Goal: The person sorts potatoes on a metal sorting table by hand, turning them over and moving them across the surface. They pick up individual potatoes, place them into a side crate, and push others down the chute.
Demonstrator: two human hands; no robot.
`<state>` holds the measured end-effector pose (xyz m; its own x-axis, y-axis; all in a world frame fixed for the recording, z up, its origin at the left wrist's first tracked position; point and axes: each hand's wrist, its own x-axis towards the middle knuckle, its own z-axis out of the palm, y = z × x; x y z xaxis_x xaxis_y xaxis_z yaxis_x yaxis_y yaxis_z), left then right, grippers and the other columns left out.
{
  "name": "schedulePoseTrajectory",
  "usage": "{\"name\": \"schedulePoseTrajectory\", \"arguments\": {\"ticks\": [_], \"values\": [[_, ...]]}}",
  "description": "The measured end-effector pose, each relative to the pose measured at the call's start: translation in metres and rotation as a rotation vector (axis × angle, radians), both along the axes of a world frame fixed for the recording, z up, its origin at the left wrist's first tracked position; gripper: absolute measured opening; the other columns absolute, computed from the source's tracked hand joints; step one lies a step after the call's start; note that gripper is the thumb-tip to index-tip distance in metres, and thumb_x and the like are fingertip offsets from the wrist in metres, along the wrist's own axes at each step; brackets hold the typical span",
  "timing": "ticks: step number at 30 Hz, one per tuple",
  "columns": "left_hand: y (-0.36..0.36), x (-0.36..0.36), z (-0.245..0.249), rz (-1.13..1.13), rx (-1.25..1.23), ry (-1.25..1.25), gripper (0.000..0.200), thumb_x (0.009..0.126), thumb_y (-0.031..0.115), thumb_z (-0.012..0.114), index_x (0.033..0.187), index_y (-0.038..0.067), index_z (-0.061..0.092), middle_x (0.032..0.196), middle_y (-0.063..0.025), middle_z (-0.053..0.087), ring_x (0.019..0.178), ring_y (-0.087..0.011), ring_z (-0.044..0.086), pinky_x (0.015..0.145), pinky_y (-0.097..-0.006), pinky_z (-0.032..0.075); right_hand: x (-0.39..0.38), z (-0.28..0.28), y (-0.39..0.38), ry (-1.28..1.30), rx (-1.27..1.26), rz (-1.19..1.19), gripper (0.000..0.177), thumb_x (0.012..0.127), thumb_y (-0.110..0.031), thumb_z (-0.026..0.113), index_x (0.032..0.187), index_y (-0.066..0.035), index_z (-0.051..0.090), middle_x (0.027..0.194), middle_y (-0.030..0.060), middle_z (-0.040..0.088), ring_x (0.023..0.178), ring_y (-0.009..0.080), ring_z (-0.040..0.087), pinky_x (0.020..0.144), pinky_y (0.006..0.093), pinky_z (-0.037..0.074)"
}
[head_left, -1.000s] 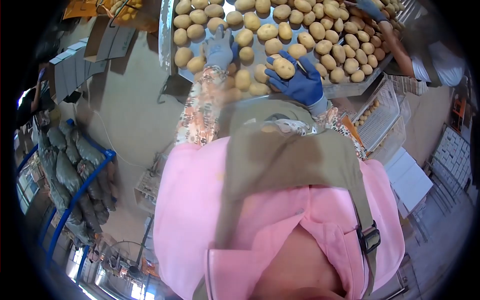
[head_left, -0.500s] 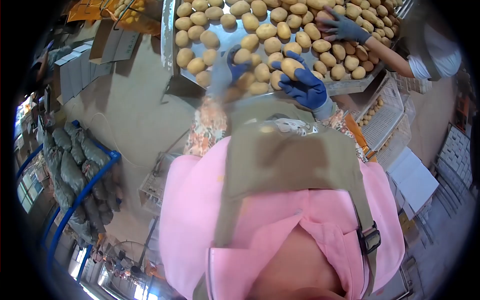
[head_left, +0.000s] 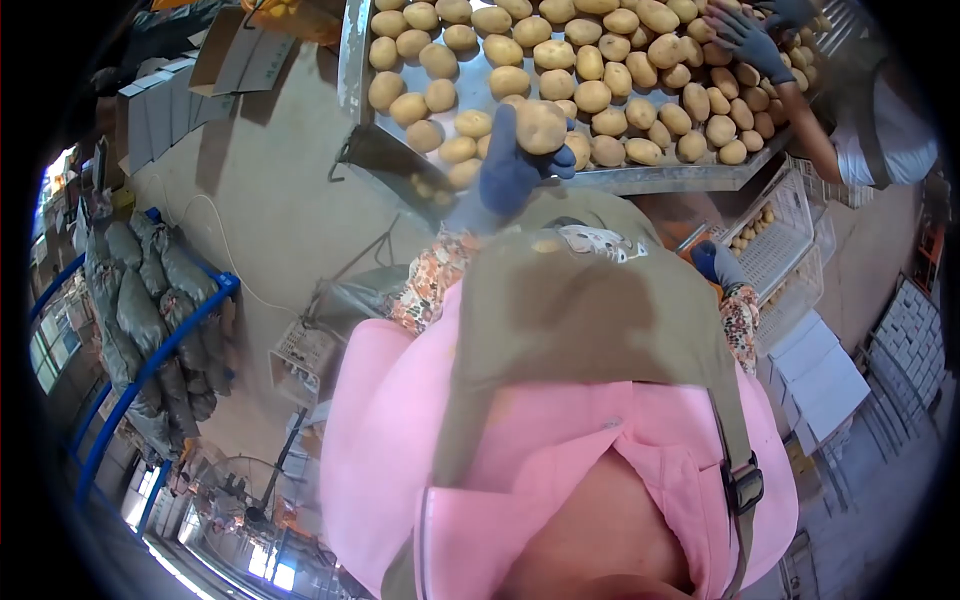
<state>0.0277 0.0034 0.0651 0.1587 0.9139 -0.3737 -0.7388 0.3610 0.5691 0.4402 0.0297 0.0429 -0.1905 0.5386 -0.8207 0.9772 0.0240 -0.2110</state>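
Note:
My left hand (head_left: pixel 508 172), in a blue-grey glove, holds a potato (head_left: pixel 541 127) at the near edge of the metal sorting table (head_left: pixel 680 178). Its thumb and fingers curl around the potato from below. Many other potatoes (head_left: pixel 592 96) lie spread over the table beyond it. Down at my right side, my right hand (head_left: pixel 712 262), also gloved in blue, is beside an orange edge and a white plastic crate (head_left: pixel 765 245). Its fingers are mostly hidden, so what it holds, if anything, does not show.
Another person's gloved hand (head_left: pixel 750 42) rests on potatoes at the table's far right. Stacked crates with potatoes stand below right, near white cartons (head_left: pixel 820 380). On the left are a blue rack (head_left: pixel 150 370) with full grey bags and open cardboard boxes (head_left: pixel 250 60).
My right hand has left the table with the potato it held and dropped to my right side near the crates. My left hand has moved slightly right and now holds a potato up.

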Motion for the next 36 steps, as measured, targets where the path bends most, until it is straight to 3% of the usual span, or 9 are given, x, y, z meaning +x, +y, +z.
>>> {"name": "schedulePoseTrajectory", "arguments": {"ticks": [5,8,14,22,25,27,28,31,36], "values": [[0.005,0.003,0.001,-0.014,0.014,-0.071,0.078,0.097,0.064,0.02,0.124,-0.003,0.05,0.094,-0.0115,0.061,0.084,-0.0218,0.061,0.086,-0.0384,0.05,-0.069,-0.035,0.009,0.814,0.385,-0.543,0.031,0.095,-0.021,0.055,0.122,-0.005,0.057,0.111,0.009,0.062,0.096,0.0163,0.057,0.076,0.0313,0.048],[0.0,0.01,-0.006,0.034,0.117,0.064,0.076,0.097,0.062,0.021,0.129,-0.002,0.046,0.101,-0.0151,0.062,0.085,-0.0228,0.061,0.087,-0.0403,0.05,-0.151,-0.042,0.034,1.086,-0.273,-0.938,0.041,0.094,-0.012,0.056,0.134,-0.008,0.046,0.117,0.0044,0.056,0.1,0.0135,0.055,0.088,0.025,0.044],[-0.004,-0.002,0.022,0.096,0.111,-0.549,0.056,0.102,0.045,0.026,0.14,0.005,0.035,0.128,-0.0224,0.052,0.087,-0.022,0.057,0.088,-0.0389,0.048,-0.212,-0.016,0.06,0.938,-0.155,-0.177,0.036,0.096,-0.025,0.048,0.124,-0.005,0.058,0.115,0.0084,0.061,0.105,0.0155,0.056,0.094,0.0299,0.043],[-0.043,-0.023,-0.021,0.121,0.192,0.401,0.033,0.099,0.024,0.044,0.128,0.007,0.047,0.119,-0.0104,0.055,0.098,-0.0193,0.058,0.092,-0.0355,0.049,-0.166,0.006,0.074,0.758,0.199,0.003,0.035,0.093,-0.021,0.053,0.124,-0.006,0.057,0.116,0.0087,0.061,0.104,0.0192,0.058,0.092,0.0316,0.045],[-0.039,-0.035,-0.024,0.031,0.221,1.048,0.028,0.093,0.022,0.055,0.115,0.004,0.058,0.11,-0.0105,0.06,0.103,-0.0197,0.059,0.09,-0.036,0.05,-0.232,0.004,0.057,0.77,-0.616,-0.847,0.039,0.091,-0.017,0.06,0.129,-0.008,0.053,0.113,0.0016,0.056,0.097,0.0117,0.056,0.083,0.028,0.048],[-0.021,-0.032,-0.031,0.117,0.47,1.544,0.027,0.089,0.027,0.058,0.103,0.005,0.066,0.102,-0.0125,0.065,0.103,-0.0266,0.061,0.088,-0.0379,0.047,-0.244,-0.148,0.04,1.164,-0.029,0.159,0.039,0.086,-0.009,0.056,0.123,0.001,0.053,0.113,0.0154,0.06,0.097,0.0324,0.058,0.09,0.0359,0.048],[-0.016,-0.031,-0.035,0.118,0.491,1.535,0.027,0.089,0.027,0.058,0.103,0.005,0.066,0.102,-0.0125,0.065,0.103,-0.0266,0.061,0.088,-0.0379,0.047,-0.262,-0.051,0.049,0.895,0.105,0.472,0.038,0.088,-0.006,0.053,0.126,-0.003,0.051,0.114,0.0146,0.06,0.099,0.0323,0.059,0.089,0.0351,0.048],[-0.018,-0.036,-0.072,0.03,0.246,1.904,0.029,0.089,0.035,0.057,0.108,0.015,0.068,0.118,-0.0122,0.062,0.112,-0.0322,0.055,0.099,-0.046,0.037,-0.268,-0.02,0.067,1.11,0.071,0.426,0.044,0.09,-0.02,0.058,0.131,-0.006,0.051,0.126,0.0134,0.056,0.111,0.0274,0.058,0.091,0.0336,0.048],[-0.059,-0.055,-0.086,-0.236,0.097,2.005,0.046,0.089,0.043,0.055,0.131,0.025,0.054,0.139,-0.0132,0.046,0.131,-0.0322,0.038,0.109,-0.0508,0.024,-0.197,-0.065,0.097,0.446,0.671,0.515,0.048,0.088,-0.007,0.056,0.132,-0.026,0.054,0.142,0.008,0.045,0.124,0.0274,0.048,0.103,0.0384,0.04]]}}
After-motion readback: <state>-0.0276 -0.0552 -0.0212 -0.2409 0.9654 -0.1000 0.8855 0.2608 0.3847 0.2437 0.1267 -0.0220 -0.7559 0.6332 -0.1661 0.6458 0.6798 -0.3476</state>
